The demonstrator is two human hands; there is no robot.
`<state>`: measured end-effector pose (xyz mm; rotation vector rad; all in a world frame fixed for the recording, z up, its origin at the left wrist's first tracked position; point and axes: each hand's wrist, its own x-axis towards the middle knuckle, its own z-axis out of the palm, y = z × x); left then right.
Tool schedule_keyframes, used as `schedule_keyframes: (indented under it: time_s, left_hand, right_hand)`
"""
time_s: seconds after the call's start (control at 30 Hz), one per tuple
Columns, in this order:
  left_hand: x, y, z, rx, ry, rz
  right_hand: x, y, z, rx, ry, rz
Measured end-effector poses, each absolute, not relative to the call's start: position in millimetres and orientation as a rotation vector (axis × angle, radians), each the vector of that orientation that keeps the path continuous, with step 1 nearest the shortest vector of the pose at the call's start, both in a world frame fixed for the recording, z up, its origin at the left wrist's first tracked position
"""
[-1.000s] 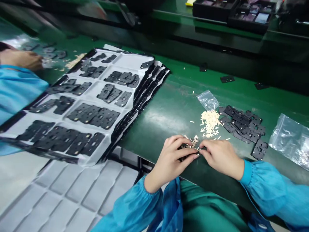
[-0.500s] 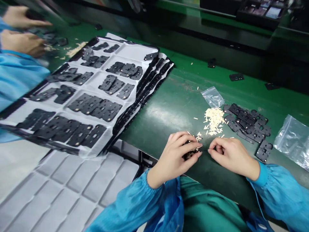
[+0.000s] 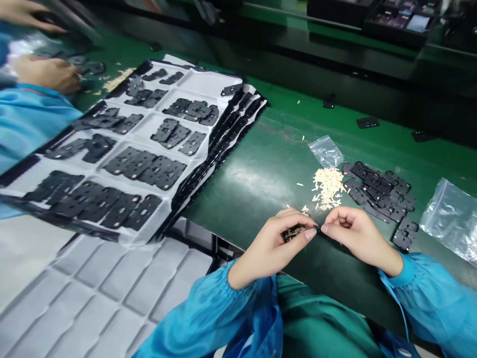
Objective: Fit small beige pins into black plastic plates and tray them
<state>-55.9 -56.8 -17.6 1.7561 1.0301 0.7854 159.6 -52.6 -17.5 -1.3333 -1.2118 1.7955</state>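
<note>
Head view: the left hand [image 3: 274, 243] pinches a small black part [image 3: 318, 227] over the green workbench [image 3: 249, 186], beside the right hand [image 3: 354, 232], whose hold I cannot tell; fine handwork seems underway, next needing steadiness.

Over at the green table [image 3: 238, 191], the left hand [image 3: 271, 244] curls over dark and pale bits [image 3: 293, 232], close by the pinched right hand [image 3: 359, 236]; past them sit a heap of pale chips [image 3: 328, 186], a little clear bag [image 3: 327, 151] and a pile of black plates [image 3: 382, 189]
</note>
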Motion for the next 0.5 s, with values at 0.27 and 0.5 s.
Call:
schedule_keyframes:
  time_s: [0.27, 0.5]
  left_hand:
    - [-56, -47, -20, 2.301, 0.886, 1.016]
    - [-36, -47, -4, 1.708, 1.069, 0.858]
  right_hand:
    - [164, -49, -7, -1.308, -1.119, 2.026]
    - [167, -57, -11, -1.372, -1.390, 1.594]
